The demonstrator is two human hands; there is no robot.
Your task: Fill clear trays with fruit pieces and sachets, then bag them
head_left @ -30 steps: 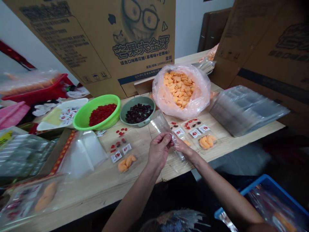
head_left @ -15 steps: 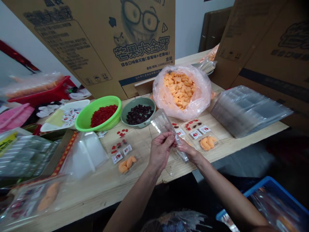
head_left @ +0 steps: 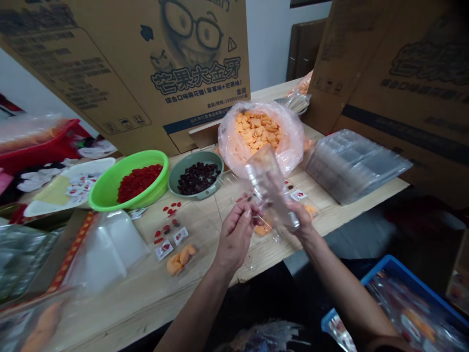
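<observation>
My left hand (head_left: 236, 234) and my right hand (head_left: 300, 220) hold a clear plastic bag (head_left: 269, 188) between them above the wooden table (head_left: 227, 200). Both hands pinch the bag's lower end, and the bag stands up, blurred by motion. Under the bag lies a clear tray with orange pieces (head_left: 262, 229) and small red-and-white packets (head_left: 298, 195). A second filled tray (head_left: 172, 242) with orange pieces, red candies and packets lies to the left of my left hand.
A green bowl of red candies (head_left: 130, 183), a grey bowl of dark candies (head_left: 198, 176) and a bag of orange pieces (head_left: 256, 134) stand behind. Stacked clear trays (head_left: 351, 164) lie right, clear bags (head_left: 110, 242) left. Cardboard boxes (head_left: 146, 63) stand at the back. A blue crate (head_left: 399, 303) sits lower right.
The bag has swung upward and to the right between my hands. My right hand moved right along the bag. The view shifted, so everything sits a little further left.
</observation>
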